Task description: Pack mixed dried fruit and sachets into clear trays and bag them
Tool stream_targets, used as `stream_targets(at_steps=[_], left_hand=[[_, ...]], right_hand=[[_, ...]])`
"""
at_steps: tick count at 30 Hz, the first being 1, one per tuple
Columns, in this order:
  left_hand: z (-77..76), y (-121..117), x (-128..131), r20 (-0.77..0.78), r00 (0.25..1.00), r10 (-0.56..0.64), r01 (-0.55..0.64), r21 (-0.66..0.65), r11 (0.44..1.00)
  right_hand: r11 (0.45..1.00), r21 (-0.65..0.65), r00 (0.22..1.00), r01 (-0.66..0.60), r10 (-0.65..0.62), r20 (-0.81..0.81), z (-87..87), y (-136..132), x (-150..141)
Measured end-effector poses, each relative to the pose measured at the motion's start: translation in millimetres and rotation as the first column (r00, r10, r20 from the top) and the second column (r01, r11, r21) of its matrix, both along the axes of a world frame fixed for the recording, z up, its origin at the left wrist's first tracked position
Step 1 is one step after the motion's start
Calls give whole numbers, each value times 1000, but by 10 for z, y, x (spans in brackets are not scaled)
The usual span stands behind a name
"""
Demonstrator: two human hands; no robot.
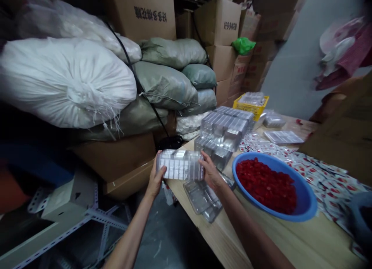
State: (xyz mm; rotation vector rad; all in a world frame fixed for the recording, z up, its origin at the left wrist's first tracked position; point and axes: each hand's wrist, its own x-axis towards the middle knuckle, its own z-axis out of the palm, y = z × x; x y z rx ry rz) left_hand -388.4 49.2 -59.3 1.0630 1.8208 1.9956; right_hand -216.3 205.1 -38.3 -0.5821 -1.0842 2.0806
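Observation:
Between my two hands is a clear plastic compartment box (180,165), held level over the table's left edge. My left hand (157,175) grips its left end with the thumb on the near face. On the right end, the fingers of my right hand (209,171) are closed round the corner. Beneath and to the right, several clear plastic trays (200,197) lie loosely on the table. Just behind my right hand rises a stack of similar clear boxes (226,125). What the held box contains is hard to make out.
A blue basin (312,211) of small red pieces (266,185) stands on the wooden table (232,238). Printed packets (325,180) spread to its right. A yellow crate (247,110) holds more clear boxes. Stuffed sacks (168,83) and cartons (217,23) are piled behind; a metal frame (87,215) stands left.

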Motion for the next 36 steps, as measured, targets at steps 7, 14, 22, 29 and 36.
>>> stream_targets(at_steps=[7,14,22,29,36], left_hand=[[2,-193,217,-428,896,-119,61,-148,987],[459,-307,84,-629,745,-221,12,-318,948],[412,100,-118,284,950,131,-27,-343,939],[60,80,-201,226,961,160,-11,-545,838],[-27,104,-138,-264,944,200,-316,-535,784]], right_hand=[[1000,-7,999,-8,8,36,-71,111,232],[966,-212,966,-148,188,181,239,171,282],[961,-237,980,-143,171,103,504,66,399],[983,-101,983,-152,161,85,274,-398,1325],[978,-207,980,-24,64,187,25,-1080,2473]])
